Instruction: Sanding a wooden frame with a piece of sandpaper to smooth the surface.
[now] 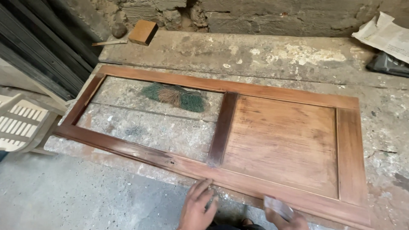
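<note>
A rough stone wall backs a pale, paint-flecked concrete counter, with grey floor below. One wooden door frame lies flat across the counter, one panel filled, one open. One green-and-brown fibre pad lies in the opening. One wood block sits far back. The left hand rests on the frame's near rail, fingers spread; the right hand pinches one pale sheet.

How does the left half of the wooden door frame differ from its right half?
The left half is an open hole that shows the concrete slab and a green-brown scrubbing pad; the right half holds a flat wooden panel. The left half's rails look darker and glossy; the right half looks paler and matte. Both are rectangular, in one frame.
</note>
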